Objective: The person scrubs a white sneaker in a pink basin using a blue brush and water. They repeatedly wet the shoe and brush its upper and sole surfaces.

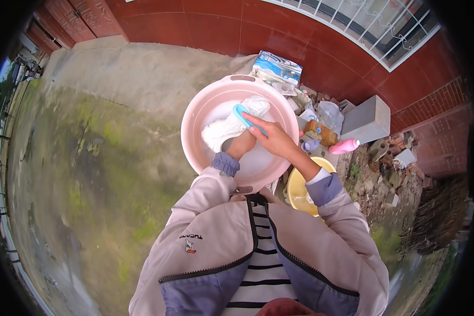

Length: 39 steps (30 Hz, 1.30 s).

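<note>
A pink basin (194, 110) in front of me holds cloudy, sudsy water. In it is a wet white item that looks like a shoe (216, 133), tilted up toward the far right. My left hand (242, 144) reaches into the basin and holds the white shoe; its fingers are mostly hidden behind my right hand and the shoe. Coming in from the right, my right hand (271, 138) grips a light blue scrub brush (240, 114) and presses it against the shoe's upper side.
Right of the basin stands a yellow basin (296, 185), partly under my right forearm. Beyond it are a pink bottle (344, 146), a grey block (368, 120), a blue-and-white package (277, 67) and rubble. A red wall (210, 26) runs behind; mossy concrete (105, 174) spreads left.
</note>
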Each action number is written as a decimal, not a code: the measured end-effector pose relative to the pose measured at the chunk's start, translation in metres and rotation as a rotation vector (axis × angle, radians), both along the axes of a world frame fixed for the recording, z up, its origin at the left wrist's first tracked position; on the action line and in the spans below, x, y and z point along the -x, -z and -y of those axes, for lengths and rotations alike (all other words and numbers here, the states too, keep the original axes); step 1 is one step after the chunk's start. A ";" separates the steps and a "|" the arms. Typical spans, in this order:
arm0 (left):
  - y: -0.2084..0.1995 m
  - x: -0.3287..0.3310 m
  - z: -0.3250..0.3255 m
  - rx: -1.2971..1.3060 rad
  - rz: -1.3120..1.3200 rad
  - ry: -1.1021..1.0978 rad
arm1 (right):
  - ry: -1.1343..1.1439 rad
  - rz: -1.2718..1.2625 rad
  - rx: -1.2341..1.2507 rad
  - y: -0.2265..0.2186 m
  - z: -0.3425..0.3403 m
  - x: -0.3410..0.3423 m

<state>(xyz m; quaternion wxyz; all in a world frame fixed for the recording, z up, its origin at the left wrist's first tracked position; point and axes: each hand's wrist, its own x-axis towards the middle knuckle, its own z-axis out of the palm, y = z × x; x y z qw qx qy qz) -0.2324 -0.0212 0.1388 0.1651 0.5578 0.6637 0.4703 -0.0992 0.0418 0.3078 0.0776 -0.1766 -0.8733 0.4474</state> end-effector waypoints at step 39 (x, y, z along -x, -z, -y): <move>-0.092 -0.007 0.040 -0.273 2.020 -0.378 | 0.028 0.128 -0.194 0.048 -0.046 -0.002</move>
